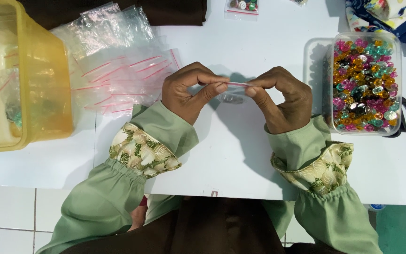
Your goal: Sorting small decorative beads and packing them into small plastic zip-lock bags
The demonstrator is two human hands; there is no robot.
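Fingertips of the left hand (pixel 191 91) and right hand (pixel 283 99) pinch the small zip bag (pixel 235 91) shut above mid-table; pressing evenly along its red strip should seal it.

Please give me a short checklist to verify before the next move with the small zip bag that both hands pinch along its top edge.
1. Both hands on the bag: left hand and right hand each pinch the top strip of the small zip bag. Ok.
2. Strip fully pressed shut: fingers hide most of it. Cannot tell.
3. Contents inside the bag: something small shows through the plastic below the strip, blurred. Cannot tell.
4. Bead container within reach, uncovered, beside the right hand. Ok.
5. Spare empty bags lying beside the left hand. Ok.
6. Yellow tub open at the left, bags inside. Ok.
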